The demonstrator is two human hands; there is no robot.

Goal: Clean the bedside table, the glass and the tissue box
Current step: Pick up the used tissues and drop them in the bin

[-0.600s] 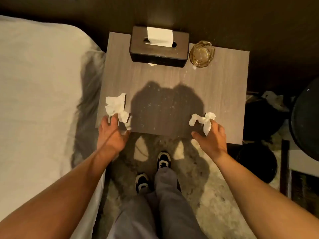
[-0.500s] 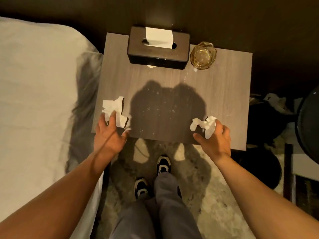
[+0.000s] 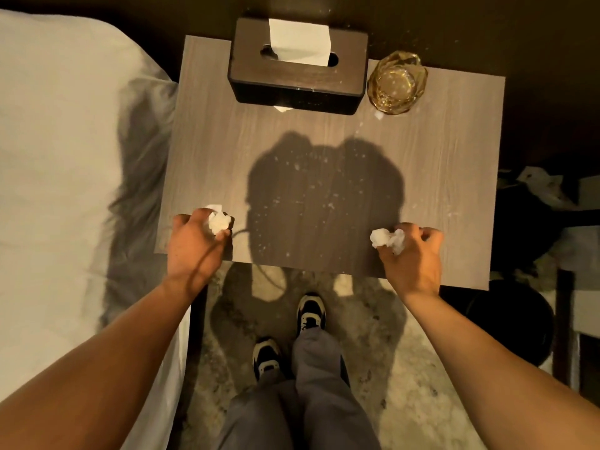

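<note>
The grey wood bedside table (image 3: 438, 151) is speckled with white crumbs in its middle. A dark brown tissue box (image 3: 297, 81) with a white tissue sticking out stands at its back edge. An amber glass (image 3: 396, 82) sits right of the box. My left hand (image 3: 194, 245) is closed around a crumpled white tissue (image 3: 219, 221) at the table's front left corner. My right hand (image 3: 414, 254) grips another crumpled tissue (image 3: 386, 240) near the front right edge. Small white scraps lie under the box's front (image 3: 281, 108) and beside the glass (image 3: 378, 115).
A bed with white sheets (image 3: 65, 173) lies close on the left. A dark round bin (image 3: 516, 323) and dark clutter sit on the floor to the right. My feet in dark shoes (image 3: 310, 311) stand on a mottled carpet in front of the table.
Both hands have closed on the tissues that lay loose on the table. The left tissue is now balled up in the fist, and the right one is bunched in the fingers.
</note>
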